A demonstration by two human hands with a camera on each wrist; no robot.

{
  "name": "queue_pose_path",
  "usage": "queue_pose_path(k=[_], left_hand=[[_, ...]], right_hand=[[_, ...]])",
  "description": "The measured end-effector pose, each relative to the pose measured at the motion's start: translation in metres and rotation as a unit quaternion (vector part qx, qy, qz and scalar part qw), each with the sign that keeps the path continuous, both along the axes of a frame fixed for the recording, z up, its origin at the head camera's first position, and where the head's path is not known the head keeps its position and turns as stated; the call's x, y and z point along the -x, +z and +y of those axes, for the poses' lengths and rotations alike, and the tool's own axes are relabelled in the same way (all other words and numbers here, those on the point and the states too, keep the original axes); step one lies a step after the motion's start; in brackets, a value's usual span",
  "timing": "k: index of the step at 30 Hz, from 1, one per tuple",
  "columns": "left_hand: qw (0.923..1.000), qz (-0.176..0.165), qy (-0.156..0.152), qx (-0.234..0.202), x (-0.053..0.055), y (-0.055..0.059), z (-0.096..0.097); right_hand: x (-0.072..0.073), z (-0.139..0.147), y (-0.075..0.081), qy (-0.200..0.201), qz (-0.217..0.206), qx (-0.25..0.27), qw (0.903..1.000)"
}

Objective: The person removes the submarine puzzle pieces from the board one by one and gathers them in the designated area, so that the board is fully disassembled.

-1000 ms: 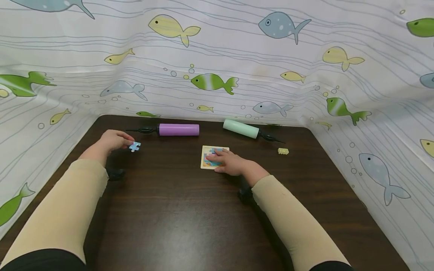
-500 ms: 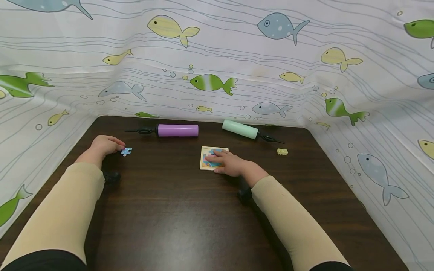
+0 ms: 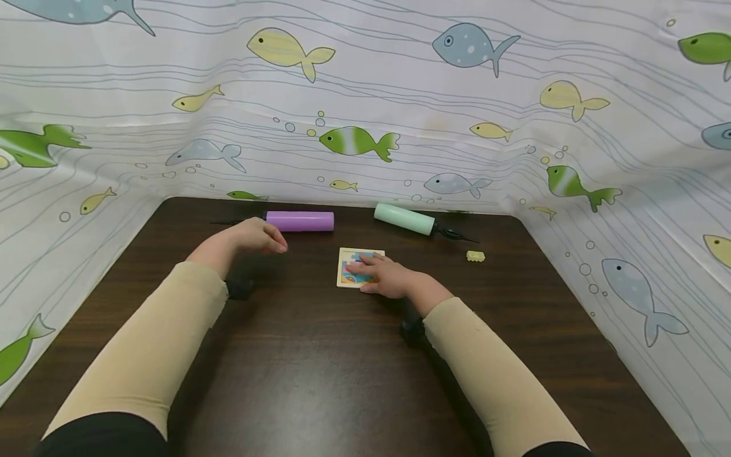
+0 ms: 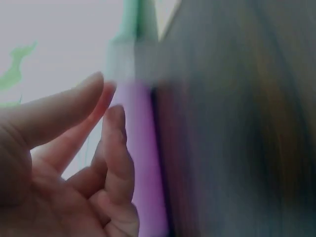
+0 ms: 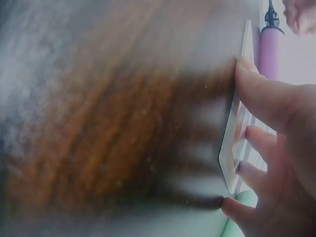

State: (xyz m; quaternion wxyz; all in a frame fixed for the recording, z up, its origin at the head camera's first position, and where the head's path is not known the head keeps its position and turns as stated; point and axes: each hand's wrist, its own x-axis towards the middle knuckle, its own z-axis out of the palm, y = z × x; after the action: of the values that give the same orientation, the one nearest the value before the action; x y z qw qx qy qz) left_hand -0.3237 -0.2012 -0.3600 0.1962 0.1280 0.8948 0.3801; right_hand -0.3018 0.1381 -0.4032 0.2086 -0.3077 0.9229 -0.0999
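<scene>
Apparently the work on the puzzle tray (image 3: 340,270) is partway along: coloured pieces (image 3: 349,275) sit inside its pale rim, and a lighter patch toward the far left corner may be a gap, though spread fingers hide too much to count what is in or out. The tray lies flat near the middle of the table (image 3: 308,330), under the right hand (image 3: 387,275), whose grip is spread wide, thumb and fingers resting on it without closing round it. The left hand (image 3: 251,235) hangs in front of the purple cylinder (image 3: 301,221), its grip loosely bent, thumb close to forefinger, with nothing plainly visible between them. Half a second ago that hand was farther left, a blue puzzle piece at its fingertips; now it is nearer the tray and the piece cannot be made out, perhaps hidden beneath the wrist. Right hand and tray show no clear shift.
</scene>
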Motion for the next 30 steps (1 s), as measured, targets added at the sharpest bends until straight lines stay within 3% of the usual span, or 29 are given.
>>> queue_pose_path(k=[6, 11, 20, 30], left_hand=[[0.9987, 0.045, 0.023, 0.007, 0.017, -0.013, 0.083], [0.9952, 0.066, 0.060, 0.040, 0.020, -0.025, 0.125], [0.9884, 0.039, 0.103, 0.104, 0.019, -0.030, 0.157], [0.9782, 0.059, 0.109, 0.167, 0.013, -0.030, 0.174]], right_hand=[[0.002, 0.001, -0.001, 0.004, 0.001, 0.002, 1.0000], [0.002, 0.002, 0.000, 0.009, 0.003, 0.001, 1.0000], [0.000, 0.001, 0.001, 0.000, 0.000, 0.003, 1.0000], [0.001, 0.001, 0.000, -0.004, -0.007, 0.013, 0.9999]])
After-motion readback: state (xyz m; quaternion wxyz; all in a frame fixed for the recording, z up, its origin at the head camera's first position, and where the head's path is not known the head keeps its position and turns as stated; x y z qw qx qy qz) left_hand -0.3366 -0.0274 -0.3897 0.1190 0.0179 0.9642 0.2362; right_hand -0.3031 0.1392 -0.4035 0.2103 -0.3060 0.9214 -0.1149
